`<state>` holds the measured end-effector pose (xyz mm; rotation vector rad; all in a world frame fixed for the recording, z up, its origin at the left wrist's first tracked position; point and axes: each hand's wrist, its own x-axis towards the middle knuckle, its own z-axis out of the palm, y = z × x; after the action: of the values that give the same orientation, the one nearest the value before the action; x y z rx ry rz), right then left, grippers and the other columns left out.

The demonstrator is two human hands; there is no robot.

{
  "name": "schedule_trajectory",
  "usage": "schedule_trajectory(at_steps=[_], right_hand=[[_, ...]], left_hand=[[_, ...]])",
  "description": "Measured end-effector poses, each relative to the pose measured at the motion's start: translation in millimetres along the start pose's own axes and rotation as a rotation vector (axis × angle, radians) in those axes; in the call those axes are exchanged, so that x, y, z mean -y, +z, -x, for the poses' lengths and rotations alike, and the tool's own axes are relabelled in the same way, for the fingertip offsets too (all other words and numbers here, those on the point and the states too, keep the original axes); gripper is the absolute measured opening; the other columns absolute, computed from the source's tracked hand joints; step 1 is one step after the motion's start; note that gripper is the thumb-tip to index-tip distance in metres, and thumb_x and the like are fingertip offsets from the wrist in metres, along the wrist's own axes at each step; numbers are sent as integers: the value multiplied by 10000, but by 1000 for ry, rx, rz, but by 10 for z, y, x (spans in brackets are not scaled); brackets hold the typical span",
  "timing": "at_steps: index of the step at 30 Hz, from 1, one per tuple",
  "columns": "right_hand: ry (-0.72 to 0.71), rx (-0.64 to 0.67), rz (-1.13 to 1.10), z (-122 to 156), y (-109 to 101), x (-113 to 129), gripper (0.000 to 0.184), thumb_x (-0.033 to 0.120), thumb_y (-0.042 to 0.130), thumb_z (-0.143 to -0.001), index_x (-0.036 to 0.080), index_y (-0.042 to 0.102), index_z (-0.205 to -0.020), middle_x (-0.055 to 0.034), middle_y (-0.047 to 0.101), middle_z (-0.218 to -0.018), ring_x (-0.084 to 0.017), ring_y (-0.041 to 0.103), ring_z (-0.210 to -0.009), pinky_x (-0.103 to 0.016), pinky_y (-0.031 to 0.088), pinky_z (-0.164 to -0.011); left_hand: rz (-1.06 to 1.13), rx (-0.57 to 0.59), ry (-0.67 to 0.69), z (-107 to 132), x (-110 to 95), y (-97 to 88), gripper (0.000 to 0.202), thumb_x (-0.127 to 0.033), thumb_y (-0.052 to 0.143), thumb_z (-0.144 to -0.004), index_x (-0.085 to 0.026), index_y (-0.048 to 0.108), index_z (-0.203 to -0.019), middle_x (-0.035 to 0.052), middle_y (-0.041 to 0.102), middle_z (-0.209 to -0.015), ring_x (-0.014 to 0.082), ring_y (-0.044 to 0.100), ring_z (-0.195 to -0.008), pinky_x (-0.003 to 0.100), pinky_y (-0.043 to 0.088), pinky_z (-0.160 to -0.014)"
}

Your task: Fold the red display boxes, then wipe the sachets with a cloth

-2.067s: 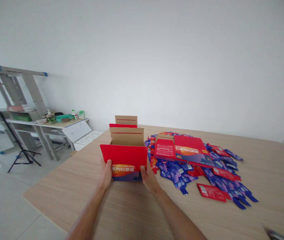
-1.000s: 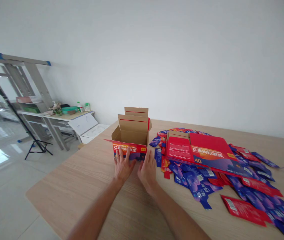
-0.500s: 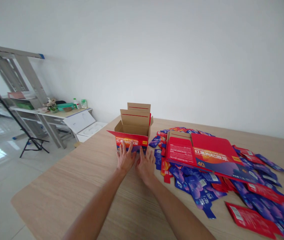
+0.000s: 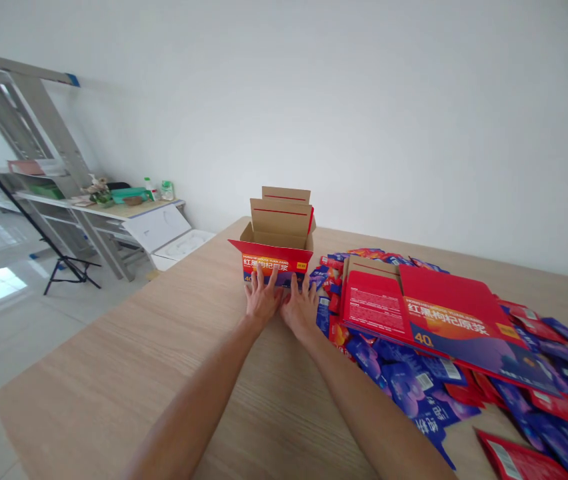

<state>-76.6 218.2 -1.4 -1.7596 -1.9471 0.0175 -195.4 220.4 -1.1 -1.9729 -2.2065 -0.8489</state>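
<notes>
An open box stands upright on the table, farther from the person than two seconds ago, when both hands gripped its sides. Its red front flap, which then stood up and hid the inside, now leans outward, and the brown interior shows. The front reads "HONGHEIGOUQI YUANJIANG" and "红黑枸杞原浆", with a "40" partly visible low at the left.

The left hand has its fingers spread apart, the tips against the front panel. The right hand sits just beside it, fingers slightly apart, tips at the panel's lower part.

Close behind is a second box, making two standing; whether they touch cannot be told. To the right lies one stack of flat cartons, its layers too tight to count, the top one showing the same name and a clear "40". Under and around it spread blue and red sachets, overlapping too much to count, several with barcodes. Off left stands one tripod.
</notes>
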Motion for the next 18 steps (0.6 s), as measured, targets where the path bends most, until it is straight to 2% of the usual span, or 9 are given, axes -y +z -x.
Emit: schedule_trajectory(at_steps=[8,18], right_hand=[[-32,15,44,-520,165,-166,767,238,497,-846,291,183,-1544,-84,114,-1621,-410,148,-1446,-537,140,-1114],[-16,5,24,-1031,334,-264,763,192,478,-820,270,227,-1537,-83,200,-1607,-399,189,-1442,-538,156,-1105]], left_hand=[[-58,-7,17,-437,3,230,715,-419,479,-912,-409,107,-1522,68,-25,-1641,419,109,-1461,681,238,-1064],[-86,-28,35,-998,44,546,697,-392,485,-902,-402,161,-1519,58,23,-1642,385,139,-1465,651,233,-1087]])
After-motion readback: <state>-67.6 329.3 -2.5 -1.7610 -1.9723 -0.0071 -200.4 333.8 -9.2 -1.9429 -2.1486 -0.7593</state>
